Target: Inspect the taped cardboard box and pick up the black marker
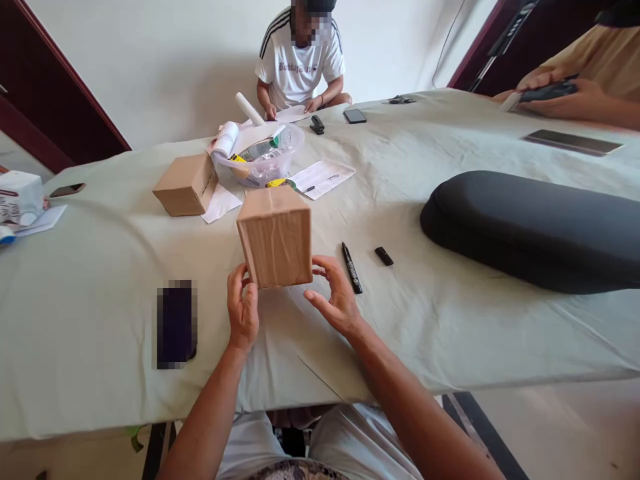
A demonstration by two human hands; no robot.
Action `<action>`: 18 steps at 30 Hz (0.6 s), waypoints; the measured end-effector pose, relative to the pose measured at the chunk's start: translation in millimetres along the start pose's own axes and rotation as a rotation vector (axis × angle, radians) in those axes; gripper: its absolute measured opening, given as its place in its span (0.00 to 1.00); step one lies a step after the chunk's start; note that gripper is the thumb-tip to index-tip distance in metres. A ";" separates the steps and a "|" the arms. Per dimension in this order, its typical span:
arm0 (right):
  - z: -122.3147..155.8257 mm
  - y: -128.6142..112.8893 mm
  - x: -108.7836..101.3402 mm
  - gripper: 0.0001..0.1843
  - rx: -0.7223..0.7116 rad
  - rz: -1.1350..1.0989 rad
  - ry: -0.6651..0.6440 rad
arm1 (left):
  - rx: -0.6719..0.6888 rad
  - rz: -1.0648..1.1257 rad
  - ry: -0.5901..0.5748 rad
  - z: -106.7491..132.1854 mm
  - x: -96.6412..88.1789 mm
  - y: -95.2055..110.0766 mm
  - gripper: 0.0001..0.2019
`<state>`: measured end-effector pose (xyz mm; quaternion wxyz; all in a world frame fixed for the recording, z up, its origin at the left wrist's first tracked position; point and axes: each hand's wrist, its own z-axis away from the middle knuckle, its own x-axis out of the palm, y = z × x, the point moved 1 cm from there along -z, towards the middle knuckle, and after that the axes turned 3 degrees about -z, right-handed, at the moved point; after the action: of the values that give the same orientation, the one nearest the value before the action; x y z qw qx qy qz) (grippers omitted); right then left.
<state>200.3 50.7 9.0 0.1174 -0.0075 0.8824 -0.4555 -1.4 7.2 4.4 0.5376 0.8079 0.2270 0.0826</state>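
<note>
A taped brown cardboard box [276, 235] stands upright on the pale cloth-covered table [100, 280] in front of me. My left hand [243, 310] touches its lower left corner with thumb and fingers. At the lower right corner my right hand [335, 293] has its fingers spread, fingertips at the box's edge. A black marker [351, 267] lies just right of my right hand, and its black cap [384, 256] sits a little farther right.
A second cardboard box [186, 185] and a clear plastic bowl [265, 157] with rolls and papers sit farther back. A dark phone [175, 323] lies at the left, a long black cushion [535, 227] at the right. One person sits opposite, another at the far right.
</note>
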 end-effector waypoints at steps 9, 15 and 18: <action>5.8 -14.7 13.7 0.27 -0.152 0.106 0.156 | 0.099 -0.003 0.079 13.5 11.7 2.5 0.45; 7.3 -14.9 24.2 0.29 -0.093 0.084 0.179 | 0.090 0.006 0.093 10.7 17.3 4.1 0.48; 7.2 -15.2 24.7 0.29 -0.096 0.085 0.210 | 0.104 0.013 0.076 10.8 18.3 4.8 0.47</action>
<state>176.5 33.1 12.2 0.0431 0.0717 0.9101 -0.4058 20.2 5.0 2.4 0.4854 0.8324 0.2460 0.1046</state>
